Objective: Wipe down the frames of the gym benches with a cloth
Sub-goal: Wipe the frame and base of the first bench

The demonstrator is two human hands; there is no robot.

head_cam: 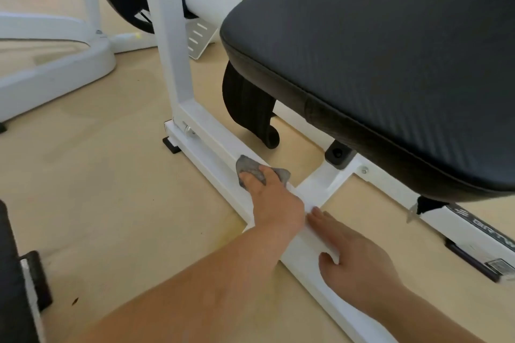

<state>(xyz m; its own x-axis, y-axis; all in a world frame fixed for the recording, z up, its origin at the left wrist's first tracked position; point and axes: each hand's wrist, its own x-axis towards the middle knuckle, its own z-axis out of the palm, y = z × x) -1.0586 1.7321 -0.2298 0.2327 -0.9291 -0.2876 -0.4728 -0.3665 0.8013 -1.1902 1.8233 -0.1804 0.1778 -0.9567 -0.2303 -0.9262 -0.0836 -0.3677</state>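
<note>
Grey cloth [248, 166] on bar [206, 153] — wipe under way.
Left hand [273, 200] clamps cloth mid-bar; right hand [356, 256] flat on bar, fingers straight — upright [172, 36] probably left to do.

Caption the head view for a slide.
Left hand holds a grey cloth against the bench's white floor bar; right hand rests on it.

Resting directly on the tan floor [97, 189]: white bench frame bar [211, 159], sitting on a black foot pad [171, 145]; standing left, another white machine base [55, 69].
</note>
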